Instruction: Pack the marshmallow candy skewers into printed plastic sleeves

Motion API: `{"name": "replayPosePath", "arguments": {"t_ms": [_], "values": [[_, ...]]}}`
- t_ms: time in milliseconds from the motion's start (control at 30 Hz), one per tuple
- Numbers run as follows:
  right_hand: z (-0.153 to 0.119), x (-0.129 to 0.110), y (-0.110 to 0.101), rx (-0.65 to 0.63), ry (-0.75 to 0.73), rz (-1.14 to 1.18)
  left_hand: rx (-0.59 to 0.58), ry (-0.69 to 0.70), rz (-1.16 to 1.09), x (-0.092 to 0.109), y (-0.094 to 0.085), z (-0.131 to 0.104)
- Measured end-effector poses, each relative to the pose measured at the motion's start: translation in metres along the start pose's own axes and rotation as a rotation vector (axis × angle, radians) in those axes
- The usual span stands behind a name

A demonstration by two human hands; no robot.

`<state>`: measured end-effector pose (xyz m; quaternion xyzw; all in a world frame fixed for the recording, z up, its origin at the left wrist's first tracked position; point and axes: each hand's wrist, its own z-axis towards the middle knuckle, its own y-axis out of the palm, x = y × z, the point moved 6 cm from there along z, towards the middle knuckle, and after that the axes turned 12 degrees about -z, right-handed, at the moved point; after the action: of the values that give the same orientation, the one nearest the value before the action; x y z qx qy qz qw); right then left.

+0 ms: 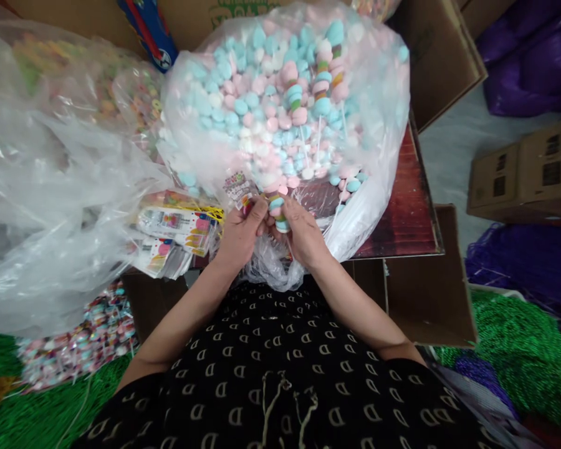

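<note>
In front of my body, a marshmallow skewer (276,204) in pink, blue, green and white is held between my two hands. My right hand (307,232) closes on its right side. My left hand (242,236) is at its left side, fingers pinched at the lower edge of a small printed clear wrapper (236,187). Just beyond lies a big clear bag (378,140) full of loose pink, blue and white marshmallows (247,103). Several finished-looking skewers (321,81) with white sticks rest on top of it. The lower stick in my hands is mostly hidden.
Left of my hands lie stacked printed wrappers (172,227) with yellow ties (210,213). A cloudy plastic bag (42,187) covers the left side, beside ring-shaped candies (116,93). Cardboard boxes (518,171), green tinsel (518,349) and bagged skewers (81,349) surround the dark red table (409,212).
</note>
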<state>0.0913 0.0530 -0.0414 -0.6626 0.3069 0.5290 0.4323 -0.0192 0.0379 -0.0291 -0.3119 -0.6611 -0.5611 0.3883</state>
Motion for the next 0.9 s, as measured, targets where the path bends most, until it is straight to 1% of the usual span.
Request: {"name": "replayPosePath", "arguments": {"t_ms": [67, 133, 200, 267, 300, 400, 500, 567, 600, 700, 767, 900], "values": [[0.002, 0.000, -0.003, 0.027, 0.041, 0.126, 0.001, 0.000, 0.003, 0.000, 0.001, 0.002], [0.003, -0.001, -0.005, 0.054, 0.075, 0.171, -0.010, 0.009, 0.038, -0.002, 0.001, 0.001], [0.002, -0.004, -0.005, 0.049, 0.082, 0.126, -0.014, 0.049, 0.111, -0.003, 0.000, -0.001], [0.000, -0.007, -0.006, 0.062, 0.079, 0.064, 0.004, 0.126, 0.206, 0.000, -0.001, -0.003], [-0.001, -0.008, -0.007, 0.085, 0.073, 0.034, 0.012, 0.176, 0.253, 0.002, -0.002, -0.004], [-0.003, -0.009, -0.011, 0.205, 0.042, -0.057, 0.021, 0.328, 0.366, 0.008, -0.002, -0.006], [-0.004, -0.008, -0.012, 0.277, 0.000, -0.131, -0.010, 0.403, 0.411, 0.010, -0.002, -0.008], [-0.003, -0.005, -0.012, 0.276, 0.002, -0.130, -0.026, 0.387, 0.404, 0.009, -0.002, -0.007], [-0.003, -0.002, -0.011, 0.254, 0.019, -0.115, -0.025, 0.359, 0.389, 0.008, -0.002, -0.006], [0.001, 0.003, -0.007, 0.112, 0.077, -0.019, -0.005, 0.207, 0.301, 0.003, -0.003, -0.003], [0.004, 0.000, -0.005, 0.031, 0.096, 0.064, 0.018, 0.139, 0.231, 0.001, -0.004, -0.002], [0.008, -0.009, -0.008, -0.026, 0.137, 0.227, 0.045, 0.106, 0.140, 0.001, -0.006, -0.002]]}}
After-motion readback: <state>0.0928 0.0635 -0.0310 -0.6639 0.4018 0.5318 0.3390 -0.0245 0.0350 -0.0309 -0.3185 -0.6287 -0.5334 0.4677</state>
